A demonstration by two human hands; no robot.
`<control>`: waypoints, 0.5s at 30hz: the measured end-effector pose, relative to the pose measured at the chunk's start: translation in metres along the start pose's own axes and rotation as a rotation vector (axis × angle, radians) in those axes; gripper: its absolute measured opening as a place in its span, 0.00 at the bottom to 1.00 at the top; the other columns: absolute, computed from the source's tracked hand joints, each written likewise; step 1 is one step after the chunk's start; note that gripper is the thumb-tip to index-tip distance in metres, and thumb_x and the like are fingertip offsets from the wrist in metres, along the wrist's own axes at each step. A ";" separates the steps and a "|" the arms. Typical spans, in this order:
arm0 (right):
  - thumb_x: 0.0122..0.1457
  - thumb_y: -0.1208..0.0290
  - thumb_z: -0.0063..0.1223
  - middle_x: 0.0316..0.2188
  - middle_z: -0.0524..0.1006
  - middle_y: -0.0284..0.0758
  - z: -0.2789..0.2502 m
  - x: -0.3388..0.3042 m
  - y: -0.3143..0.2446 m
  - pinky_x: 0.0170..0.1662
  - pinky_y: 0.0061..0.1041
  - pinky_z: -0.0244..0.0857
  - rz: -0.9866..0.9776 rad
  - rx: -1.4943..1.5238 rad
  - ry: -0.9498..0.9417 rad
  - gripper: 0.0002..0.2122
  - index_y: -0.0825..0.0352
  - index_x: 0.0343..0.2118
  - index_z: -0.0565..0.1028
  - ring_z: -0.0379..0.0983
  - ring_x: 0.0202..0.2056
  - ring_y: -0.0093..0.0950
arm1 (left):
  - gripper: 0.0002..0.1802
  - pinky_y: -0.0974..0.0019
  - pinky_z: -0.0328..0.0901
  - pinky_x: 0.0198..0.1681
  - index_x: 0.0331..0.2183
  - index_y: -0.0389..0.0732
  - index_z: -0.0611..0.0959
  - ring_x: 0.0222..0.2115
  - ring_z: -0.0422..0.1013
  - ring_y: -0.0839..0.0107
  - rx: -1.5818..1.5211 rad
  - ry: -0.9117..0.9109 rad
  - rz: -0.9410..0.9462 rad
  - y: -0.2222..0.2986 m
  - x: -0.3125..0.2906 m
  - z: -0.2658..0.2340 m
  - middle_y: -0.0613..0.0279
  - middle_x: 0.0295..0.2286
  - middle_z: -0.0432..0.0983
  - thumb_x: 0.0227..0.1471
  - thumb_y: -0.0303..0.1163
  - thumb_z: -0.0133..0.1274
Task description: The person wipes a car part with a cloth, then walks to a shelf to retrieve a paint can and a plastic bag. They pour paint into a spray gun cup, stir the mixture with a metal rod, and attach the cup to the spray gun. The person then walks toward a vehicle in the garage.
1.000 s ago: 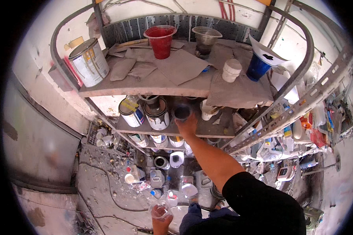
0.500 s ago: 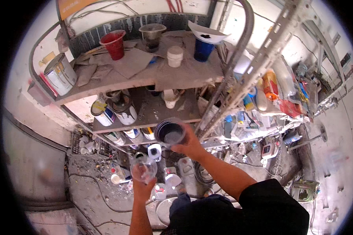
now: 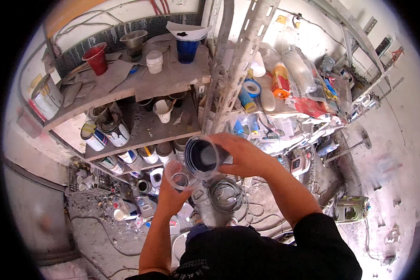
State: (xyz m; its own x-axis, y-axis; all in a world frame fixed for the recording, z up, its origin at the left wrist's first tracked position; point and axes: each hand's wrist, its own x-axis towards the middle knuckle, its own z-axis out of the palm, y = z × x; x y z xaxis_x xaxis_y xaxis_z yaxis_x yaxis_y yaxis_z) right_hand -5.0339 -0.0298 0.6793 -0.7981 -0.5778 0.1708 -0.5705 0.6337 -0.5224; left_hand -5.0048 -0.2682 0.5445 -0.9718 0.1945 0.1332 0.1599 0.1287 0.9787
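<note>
My right hand (image 3: 248, 156) is wrapped around a see-through plastic cup (image 3: 203, 157) with a dark coating or liquid inside, its mouth tilted to the left. Just below and left of it, my left hand (image 3: 172, 199) grips a clear plastic cup (image 3: 178, 179) that looks mostly empty. The rims of the two cups overlap in view; whether they touch I cannot tell. On the top shelf beyond stand a red cup (image 3: 95, 59), a grey-stained cup (image 3: 134, 45), a small white tub (image 3: 154, 62) and a blue cup (image 3: 186, 50) with a white paper strainer on top.
A slotted metal post (image 3: 245, 60) rises right of the shelves. Paint cans (image 3: 115, 133) and a white cup (image 3: 163, 111) fill the middle shelf. An orange bottle (image 3: 280, 80) lies on a cluttered right-hand rack. Coiled hose (image 3: 226, 196) and jugs (image 3: 124, 209) lie on the floor.
The two cups have come together; the left hand has risen, and the right hand's cup has tilted toward the clear one. The whole view has swung right, so the shelves appear farther left.
</note>
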 end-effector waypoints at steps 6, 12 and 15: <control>0.42 0.69 0.64 0.48 0.69 0.44 -0.029 -0.015 -0.008 0.54 0.37 0.58 -0.041 -0.139 -0.043 0.35 0.63 0.56 0.61 0.65 0.51 0.43 | 0.48 0.53 0.57 0.55 0.57 0.38 0.56 0.53 0.60 0.59 -0.031 -0.096 0.029 0.010 0.006 0.029 0.52 0.52 0.61 0.36 0.30 0.63; 0.41 0.71 0.64 0.48 0.70 0.41 -0.033 -0.019 -0.013 0.54 0.36 0.58 -0.110 -0.252 -0.032 0.35 0.62 0.55 0.63 0.66 0.51 0.40 | 0.47 0.53 0.57 0.55 0.57 0.39 0.59 0.53 0.61 0.61 -0.065 -0.108 0.053 0.029 0.006 0.039 0.55 0.53 0.60 0.35 0.31 0.63; 0.40 0.71 0.65 0.48 0.70 0.39 -0.034 -0.017 -0.015 0.53 0.36 0.58 -0.133 -0.282 -0.035 0.35 0.62 0.55 0.63 0.66 0.51 0.38 | 0.46 0.56 0.58 0.55 0.57 0.38 0.59 0.54 0.61 0.62 -0.064 -0.106 0.070 0.033 0.006 0.038 0.54 0.52 0.61 0.36 0.30 0.64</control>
State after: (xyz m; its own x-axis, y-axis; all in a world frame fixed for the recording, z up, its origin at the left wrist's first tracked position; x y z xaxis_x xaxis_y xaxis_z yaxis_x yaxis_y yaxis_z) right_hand -5.0188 -0.0120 0.7130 -0.7083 -0.6795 0.1913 -0.7049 0.6660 -0.2440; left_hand -4.9982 -0.2257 0.5719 -0.9342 0.3033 0.1876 0.2120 0.0492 0.9760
